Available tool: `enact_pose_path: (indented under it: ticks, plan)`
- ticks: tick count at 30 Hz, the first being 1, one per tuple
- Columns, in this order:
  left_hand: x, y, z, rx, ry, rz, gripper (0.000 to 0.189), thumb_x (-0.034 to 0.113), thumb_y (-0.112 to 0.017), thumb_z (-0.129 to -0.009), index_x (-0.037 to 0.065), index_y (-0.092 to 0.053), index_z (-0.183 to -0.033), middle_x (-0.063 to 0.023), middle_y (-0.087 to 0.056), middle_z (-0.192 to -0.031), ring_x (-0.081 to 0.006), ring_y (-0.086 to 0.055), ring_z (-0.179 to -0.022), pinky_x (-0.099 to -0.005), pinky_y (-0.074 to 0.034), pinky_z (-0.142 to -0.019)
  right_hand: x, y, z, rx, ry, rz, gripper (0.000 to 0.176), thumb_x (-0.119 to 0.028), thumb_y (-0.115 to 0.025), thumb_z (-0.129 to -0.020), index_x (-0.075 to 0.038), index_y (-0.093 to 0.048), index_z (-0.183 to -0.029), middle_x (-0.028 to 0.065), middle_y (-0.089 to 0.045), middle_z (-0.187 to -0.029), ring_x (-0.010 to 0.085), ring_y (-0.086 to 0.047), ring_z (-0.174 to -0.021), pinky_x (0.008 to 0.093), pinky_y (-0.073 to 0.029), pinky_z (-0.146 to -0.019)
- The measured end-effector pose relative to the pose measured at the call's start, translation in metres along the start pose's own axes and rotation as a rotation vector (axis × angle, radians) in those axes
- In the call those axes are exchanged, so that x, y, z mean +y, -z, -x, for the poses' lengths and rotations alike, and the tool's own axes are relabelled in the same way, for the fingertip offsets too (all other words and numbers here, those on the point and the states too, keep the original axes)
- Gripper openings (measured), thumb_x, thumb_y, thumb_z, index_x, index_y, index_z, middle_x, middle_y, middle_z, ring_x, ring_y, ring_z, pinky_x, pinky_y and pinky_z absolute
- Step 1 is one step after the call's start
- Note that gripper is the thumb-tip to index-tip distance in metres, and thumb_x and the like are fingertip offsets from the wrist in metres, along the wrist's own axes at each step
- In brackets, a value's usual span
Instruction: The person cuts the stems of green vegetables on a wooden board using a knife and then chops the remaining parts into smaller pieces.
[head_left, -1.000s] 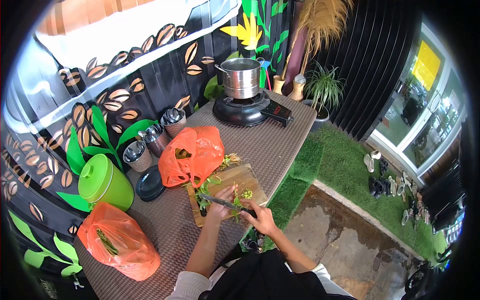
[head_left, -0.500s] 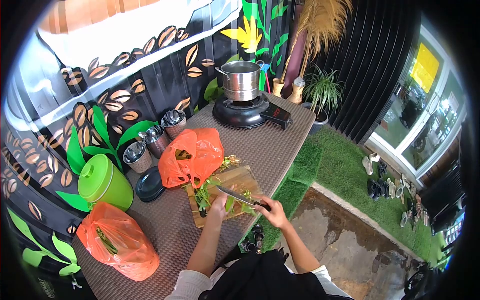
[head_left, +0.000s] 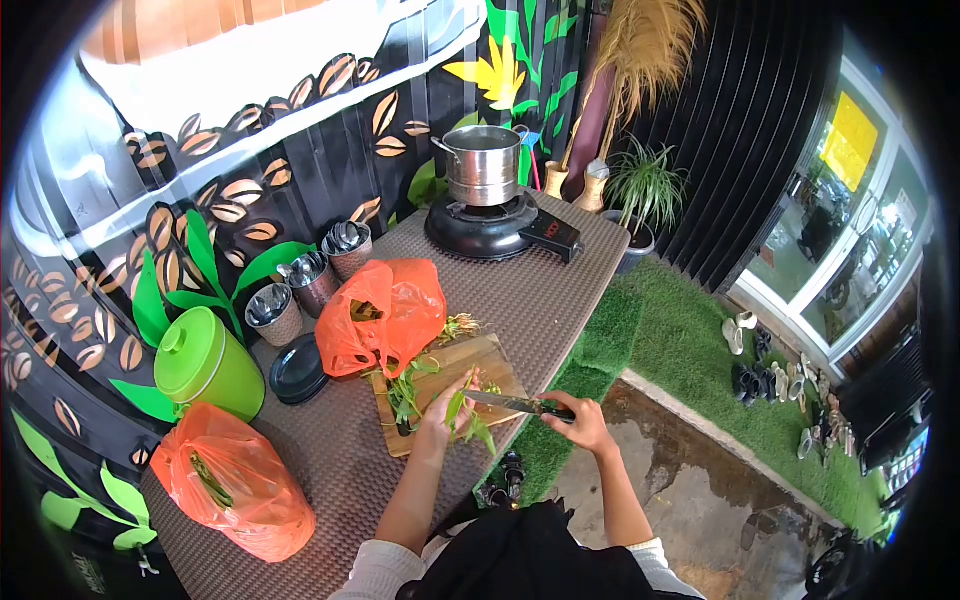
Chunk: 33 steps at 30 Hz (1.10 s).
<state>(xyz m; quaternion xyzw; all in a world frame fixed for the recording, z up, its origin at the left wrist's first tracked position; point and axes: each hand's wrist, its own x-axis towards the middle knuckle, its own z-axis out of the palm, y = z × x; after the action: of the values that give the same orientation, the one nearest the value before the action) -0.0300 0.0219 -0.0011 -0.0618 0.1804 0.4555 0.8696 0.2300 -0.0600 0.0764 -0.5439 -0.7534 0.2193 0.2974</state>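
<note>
My left hand [head_left: 437, 415] is closed around leafy green stems [head_left: 476, 432], above the front part of a wooden cutting board [head_left: 480, 362]. In my right hand [head_left: 586, 428] is a kitchen knife [head_left: 505, 402], gripped by its dark handle. The blade points left and its tip reaches the stems at my left fingers. More leafy greens [head_left: 402, 395] lie on the board's left side. An orange plastic bag [head_left: 400, 300] stands just behind the board, with cut root ends [head_left: 460, 325] beside it.
A steel pot [head_left: 483, 170] sits on a portable gas stove [head_left: 480, 228] at the table's far end. Several cutlery cups [head_left: 274, 313], dark plates [head_left: 297, 368], a green lidded container [head_left: 208, 365] and a second orange bag [head_left: 235, 485] line the left side.
My right hand has moved right with the knife, drawing the blade back from over the board. My left hand has shifted slightly right and holds the greens up nearer the blade.
</note>
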Motion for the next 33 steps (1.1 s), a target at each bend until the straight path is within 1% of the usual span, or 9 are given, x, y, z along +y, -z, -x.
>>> enact_pose_path:
  ticks: [3,5,9,11,12,14,21,27,33]
  plan:
    - [-0.002,0.002,-0.002,0.077,-0.072,-0.178,0.02,0.016,-0.057,-0.092,0.005,-0.054,-0.108,-0.0012,-0.058,-0.084,-0.0084,-0.06,-0.07,-0.0183,-0.054,-0.052,-0.002,0.001,0.0,-0.003,-0.007,0.02,0.036,-0.033,-0.065,-0.077,-0.019,-0.063,-0.111,0.011,-0.061,-0.062,0.0296,-0.062,-0.062,0.0382,-0.048,-0.061]
    - [-0.001,0.007,-0.003,-0.005,-0.003,-0.223,0.019,0.018,-0.056,-0.092,0.006,-0.055,-0.107,0.0008,-0.059,-0.084,-0.0078,-0.061,-0.068,-0.0179,-0.053,-0.051,0.0,-0.003,-0.001,0.009,0.005,0.025,0.036,-0.033,-0.065,-0.077,-0.019,-0.063,-0.11,0.0107,-0.061,-0.061,0.0292,-0.062,-0.062,0.0384,-0.048,-0.06]
    - [-0.002,0.016,-0.01,0.027,-0.035,-0.15,0.019,0.018,-0.057,-0.092,0.006,-0.055,-0.106,0.0005,-0.059,-0.084,-0.0077,-0.06,-0.065,-0.0173,-0.053,-0.051,0.005,-0.007,-0.003,0.028,0.052,0.017,0.038,-0.035,-0.066,-0.076,-0.019,-0.062,-0.11,0.0095,-0.061,-0.061,0.0279,-0.063,-0.061,0.0384,-0.049,-0.06]
    - [0.003,0.021,-0.009,-0.098,0.028,-0.112,0.019,0.015,-0.062,-0.088,0.005,-0.059,-0.104,-0.0016,-0.063,-0.087,-0.0085,-0.062,-0.074,-0.0193,-0.055,-0.056,0.0,-0.001,-0.003,0.005,0.024,0.042,0.038,-0.035,-0.066,-0.075,-0.018,-0.062,-0.11,0.009,-0.061,-0.061,0.0278,-0.063,-0.062,0.0383,-0.049,-0.06]
    - [0.003,0.021,-0.008,-0.097,0.028,-0.111,0.019,0.015,-0.062,-0.088,0.005,-0.059,-0.104,-0.0016,-0.063,-0.087,-0.0085,-0.062,-0.074,-0.0193,-0.055,-0.056,-0.002,0.001,-0.003,-0.017,-0.004,0.068,0.039,-0.036,-0.066,-0.075,-0.018,-0.062,-0.109,0.0084,-0.062,-0.062,0.0276,-0.063,-0.062,0.0381,-0.049,-0.06]
    - [0.003,0.02,-0.006,-0.046,-0.015,-0.076,0.019,0.016,-0.056,-0.092,0.004,-0.055,-0.107,-0.0007,-0.058,-0.086,-0.008,-0.056,-0.064,-0.0163,-0.052,-0.052,0.002,0.002,-0.002,-0.009,-0.005,0.072,0.038,-0.036,-0.066,-0.075,-0.018,-0.063,-0.109,0.0083,-0.061,-0.061,0.0275,-0.063,-0.061,0.0381,-0.049,-0.06]
    - [0.005,0.018,-0.003,-0.028,-0.04,-0.092,0.023,0.014,-0.056,-0.092,0.003,-0.055,-0.112,-0.0019,-0.059,-0.089,-0.0078,-0.056,-0.07,-0.0156,-0.051,-0.051,0.002,0.008,0.0,-0.005,-0.049,0.073,0.038,-0.031,-0.068,-0.073,-0.016,-0.062,-0.107,0.0095,-0.059,-0.061,0.026,-0.062,-0.059,0.0376,-0.047,-0.058]
    - [-0.001,0.018,0.002,-0.013,-0.074,-0.121,0.021,0.015,-0.056,-0.092,0.005,-0.055,-0.111,-0.0011,-0.059,-0.089,-0.0074,-0.058,-0.071,-0.0156,-0.05,-0.051,0.001,0.003,-0.001,-0.007,-0.041,0.077,0.038,-0.031,-0.068,-0.073,-0.016,-0.062,-0.107,0.0099,-0.061,-0.062,0.0263,-0.063,-0.061,0.0372,-0.048,-0.058]
    - [0.006,0.042,-0.01,-0.075,-0.048,-0.343,0.021,0.015,-0.057,-0.091,0.006,-0.056,-0.11,0.0001,-0.06,-0.088,-0.0093,-0.061,-0.073,-0.018,-0.054,-0.055,-0.004,-0.005,-0.003,0.029,0.008,0.09,0.036,-0.035,-0.066,-0.076,-0.02,-0.062,-0.109,0.0096,-0.062,-0.063,0.028,-0.064,-0.062,0.0381,-0.05,-0.059]
